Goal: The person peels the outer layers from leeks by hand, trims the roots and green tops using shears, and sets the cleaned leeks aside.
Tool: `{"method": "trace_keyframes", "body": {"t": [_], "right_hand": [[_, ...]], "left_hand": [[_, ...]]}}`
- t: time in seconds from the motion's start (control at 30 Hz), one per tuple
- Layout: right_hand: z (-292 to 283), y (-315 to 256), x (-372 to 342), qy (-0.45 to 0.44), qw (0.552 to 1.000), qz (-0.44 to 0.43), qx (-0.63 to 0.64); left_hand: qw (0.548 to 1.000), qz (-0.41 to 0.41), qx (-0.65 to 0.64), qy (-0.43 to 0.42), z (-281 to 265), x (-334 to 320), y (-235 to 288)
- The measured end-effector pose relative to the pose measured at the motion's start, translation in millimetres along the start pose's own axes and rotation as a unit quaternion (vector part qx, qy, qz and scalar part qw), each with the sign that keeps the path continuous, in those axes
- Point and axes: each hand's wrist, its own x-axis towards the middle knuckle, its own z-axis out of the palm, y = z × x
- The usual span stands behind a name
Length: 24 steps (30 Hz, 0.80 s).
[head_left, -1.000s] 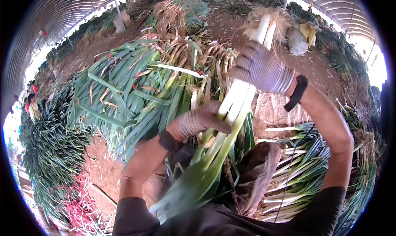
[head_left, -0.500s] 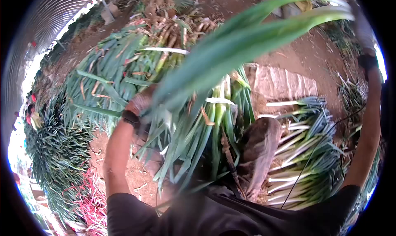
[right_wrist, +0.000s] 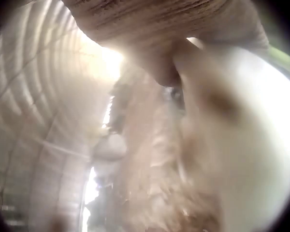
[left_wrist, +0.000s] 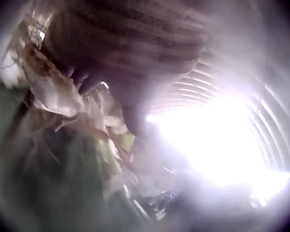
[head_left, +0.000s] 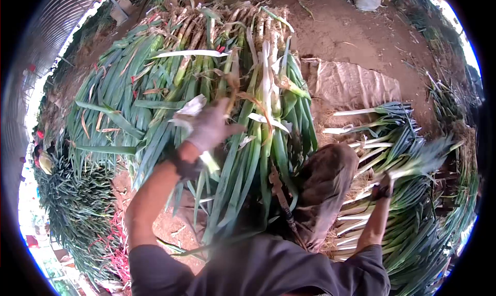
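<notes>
In the head view, my gloved left hand (head_left: 209, 125) is over a big pile of untrimmed leeks (head_left: 155, 79), thumb and fingers spread apart. A loose white peel (head_left: 192, 107) lies beside its knuckles, and a brown dry leaf (head_left: 232, 84) hangs near the fingertips. The left wrist view has the ribbed glove (left_wrist: 121, 43) close over dry sheaths (left_wrist: 50, 89). At the right, my right hand (head_left: 385, 181) grips leeks (head_left: 421, 164) above a row of cleaned leeks (head_left: 372, 164); their leaves are blurred. A pale stalk (right_wrist: 251, 130) fills the right wrist view beside the hand.
My bent knee (head_left: 330, 172) is between the pile and the cleaned row. A brownish sheet (head_left: 354, 84) lies on the dirt floor beyond it. More leeks (head_left: 77, 203) are heaped at the left, near red ties (head_left: 119, 244). A thin stick (head_left: 281, 198) stands by my lap.
My right hand carried the leeks away from my left hand, swung them out to the far right, then brought them down over the cleaned row. My left hand moved back over the pile.
</notes>
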Motion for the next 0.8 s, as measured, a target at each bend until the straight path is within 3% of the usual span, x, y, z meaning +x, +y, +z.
{"method": "trace_keyframes", "body": {"t": [0.03, 0.07, 0.13, 0.2, 0.23, 0.27, 0.33, 0.4, 0.43, 0.53, 0.57, 0.63, 0.67, 0.7, 0.73, 0.8], "right_hand": [[-7, 46, -11, -0.023, 0.996, 0.065, 0.05], [-9, 72, -23, -0.044, 0.986, 0.128, 0.101], [17, 52, -96, 0.085, 0.986, 0.135, 0.053], [-2, 57, -93, 0.085, 0.991, 0.078, -0.068], [-27, 83, -57, 0.071, 0.997, -0.006, -0.043], [-23, 56, -73, 0.141, 0.948, -0.089, -0.27], [-1, 8, -95, 0.164, 0.952, -0.149, -0.213], [7, -34, -69, 0.049, 0.973, -0.149, -0.171], [31, -61, -75, -0.014, 0.944, -0.291, -0.156], [167, -193, -240, -0.194, 0.932, -0.295, -0.086], [198, -214, -267, -0.26, 0.902, -0.325, -0.119], [256, -252, -352, -0.387, 0.844, -0.271, -0.252], [285, -255, -382, -0.4, 0.813, -0.269, -0.328], [312, -245, -388, -0.446, 0.722, -0.349, -0.398], [340, -232, -397, -0.466, 0.693, -0.332, -0.439], [389, -201, -408, -0.46, 0.622, -0.378, -0.508]], "left_hand": [[0.994, -0.01, 0.104, 0.042, 17, 8, 6], [0.979, -0.089, 0.18, 0.034, 19, 15, 24], [0.98, -0.126, 0.154, 0.031, 21, 37, 12], [0.978, -0.149, 0.148, 0.008, 38, 50, -2], [0.976, -0.162, 0.143, -0.001, 46, 55, -9], [0.984, -0.109, 0.141, 0.029, 56, 53, -14], [0.991, -0.118, 0.052, -0.03, 55, 51, 3], [0.996, -0.085, 0.03, -0.009, 63, 48, 18], [0.996, -0.082, 0.023, -0.004, 68, 51, 21], [0.996, -0.06, -0.07, 0.013, 90, 78, -4], [0.992, -0.035, -0.119, 0.016, 104, 93, -27], [0.962, 0.007, -0.272, -0.01, 105, 97, -44], [0.939, -0.014, -0.342, -0.037, 96, 92, -42], [0.941, 0.004, -0.339, -0.024, 93, 93, -47], [0.942, 0.02, -0.335, -0.011, 90, 95, -51], [0.908, 0.007, -0.413, -0.073, 34, 58, -11]]}}
